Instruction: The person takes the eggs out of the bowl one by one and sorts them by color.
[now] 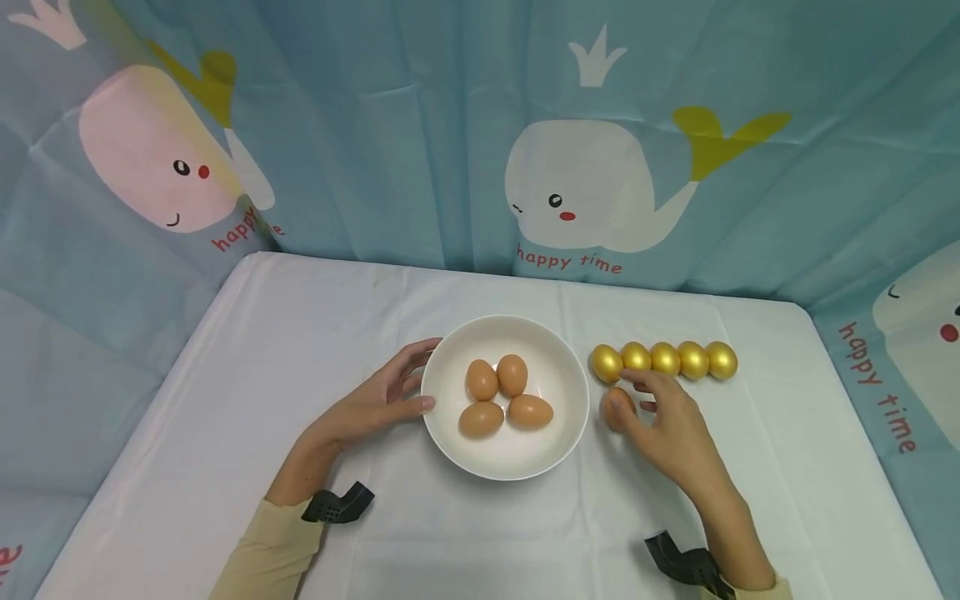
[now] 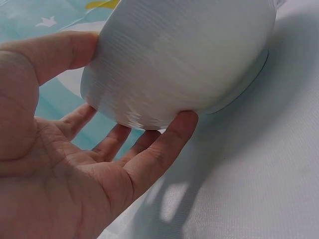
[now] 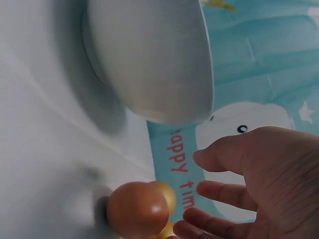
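A white bowl (image 1: 506, 462) stands on the table with several brown eggs (image 1: 481, 419) lying inside. My left hand (image 1: 382, 396) holds the bowl at its left side, thumb by the rim. In the left wrist view, the left hand's fingers (image 2: 182, 127) cup the bowl's outer wall (image 2: 179, 64). One brown egg (image 1: 611, 410) lies outside, to the right of the bowl. Over this egg hovers my right hand (image 1: 667, 425), its fingers loosely bent. In the right wrist view, a gap separates the fingertips (image 3: 192, 214) from the loose brown egg (image 3: 137, 209).
Several golden eggs (image 1: 664, 358) form a row behind the right hand, near the loose brown egg. A white cloth covers the table (image 1: 480, 542). Behind its far edge hangs a blue curtain (image 1: 420, 150) printed with whales.
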The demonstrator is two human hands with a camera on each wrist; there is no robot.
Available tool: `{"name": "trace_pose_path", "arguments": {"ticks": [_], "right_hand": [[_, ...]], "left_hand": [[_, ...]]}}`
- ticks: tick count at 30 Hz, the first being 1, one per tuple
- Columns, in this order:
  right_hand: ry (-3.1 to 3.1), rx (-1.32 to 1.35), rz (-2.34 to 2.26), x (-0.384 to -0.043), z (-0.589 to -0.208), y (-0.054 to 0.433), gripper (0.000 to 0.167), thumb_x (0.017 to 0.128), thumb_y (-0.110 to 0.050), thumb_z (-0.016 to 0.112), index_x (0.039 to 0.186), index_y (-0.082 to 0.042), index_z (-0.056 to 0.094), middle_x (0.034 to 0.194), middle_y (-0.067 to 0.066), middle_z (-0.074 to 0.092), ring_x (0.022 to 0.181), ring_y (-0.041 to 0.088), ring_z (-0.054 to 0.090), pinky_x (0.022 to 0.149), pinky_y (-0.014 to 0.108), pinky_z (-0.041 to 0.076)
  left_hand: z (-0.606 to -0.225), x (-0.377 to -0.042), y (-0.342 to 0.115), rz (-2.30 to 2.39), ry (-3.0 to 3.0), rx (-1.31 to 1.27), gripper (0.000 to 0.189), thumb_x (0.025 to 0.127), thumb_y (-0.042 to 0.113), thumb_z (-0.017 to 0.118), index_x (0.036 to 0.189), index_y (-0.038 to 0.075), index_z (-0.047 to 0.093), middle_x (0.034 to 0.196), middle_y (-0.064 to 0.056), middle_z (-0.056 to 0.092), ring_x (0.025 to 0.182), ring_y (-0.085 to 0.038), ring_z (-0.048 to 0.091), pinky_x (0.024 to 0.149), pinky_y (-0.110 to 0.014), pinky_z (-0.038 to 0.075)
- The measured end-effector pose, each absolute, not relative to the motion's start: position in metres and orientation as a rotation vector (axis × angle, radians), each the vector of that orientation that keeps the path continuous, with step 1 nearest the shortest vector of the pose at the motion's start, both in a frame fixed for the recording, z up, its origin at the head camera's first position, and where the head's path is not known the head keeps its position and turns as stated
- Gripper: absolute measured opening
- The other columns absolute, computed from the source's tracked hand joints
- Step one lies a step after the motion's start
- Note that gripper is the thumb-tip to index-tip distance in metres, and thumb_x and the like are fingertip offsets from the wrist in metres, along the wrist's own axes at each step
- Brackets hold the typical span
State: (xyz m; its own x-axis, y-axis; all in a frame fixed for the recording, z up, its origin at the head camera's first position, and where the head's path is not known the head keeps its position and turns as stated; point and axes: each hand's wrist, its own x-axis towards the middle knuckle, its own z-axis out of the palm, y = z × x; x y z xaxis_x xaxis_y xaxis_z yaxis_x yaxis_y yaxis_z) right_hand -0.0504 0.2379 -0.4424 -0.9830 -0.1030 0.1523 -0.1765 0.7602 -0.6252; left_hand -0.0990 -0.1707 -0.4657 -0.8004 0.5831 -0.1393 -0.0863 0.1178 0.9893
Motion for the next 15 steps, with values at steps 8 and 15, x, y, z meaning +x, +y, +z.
{"name": "trace_pose_path", "arguments": {"ticks": [8, 15], "right_hand": [[-2.852, 0.272, 0.960, -0.053, -0.430, 0.225, 0.039, 0.097, -0.019, 0.076, 0.133, -0.006, 0.068, 0.134, 0.015, 0.069, 0.120, 0.037, 0.067, 0.096, 0.060, 0.056], [-2.803, 0.396, 0.930, -0.060, -0.414, 0.217, 0.038, 0.094, -0.015, 0.079, 0.130, -0.009, 0.068, 0.124, 0.008, 0.069, 0.115, 0.029, 0.066, 0.097, 0.053, 0.057]], "left_hand": [[-0.465, -0.099, -0.170, 1.737, 1.892, 0.462, 0.078, 0.101, 0.014, 0.069, 0.165, 0.030, 0.027, 0.171, -0.007, 0.030, 0.159, -0.040, 0.034, 0.107, -0.023, 0.050], [-0.465, -0.099, -0.171, 1.737, 1.891, 0.470, 0.078, 0.102, 0.015, 0.069, 0.165, 0.030, 0.027, 0.171, -0.007, 0.030, 0.158, -0.041, 0.035, 0.107, -0.023, 0.051]]}}
